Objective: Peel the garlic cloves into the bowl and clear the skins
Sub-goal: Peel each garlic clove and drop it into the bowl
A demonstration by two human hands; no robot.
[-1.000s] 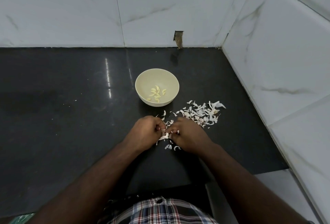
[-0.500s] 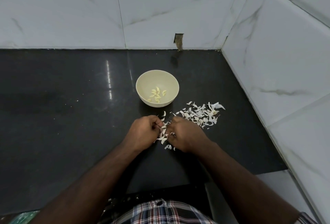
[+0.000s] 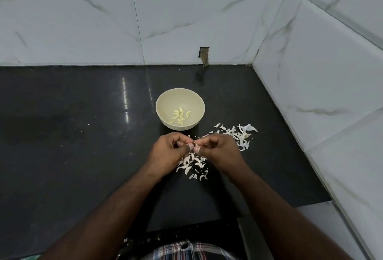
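Note:
A cream bowl [image 3: 163, 98] stands on the black counter with several peeled garlic cloves [image 3: 179, 116] in its bottom. Just in front of it my left hand [image 3: 169, 152] and my right hand [image 3: 220, 153] meet, fingertips pinched together on one small garlic clove [image 3: 195, 145] held above the counter. Loose white skins [image 3: 192, 165] lie under and between my hands. A larger heap of skins [image 3: 238, 135] spreads to the right of the bowl, partly hidden behind my right hand.
The black counter [image 3: 72, 135] ends at white marble-tiled walls at the back and on the right [image 3: 310, 94]. A small notch [image 3: 204, 55] is cut in the back wall above the counter. The counter's front edge runs near my checked shirt [image 3: 186, 251].
Both hands have lifted slightly off the counter and drawn toward the bowl, uncovering the skins beneath them. The clove is now pinched between the fingertips of both hands.

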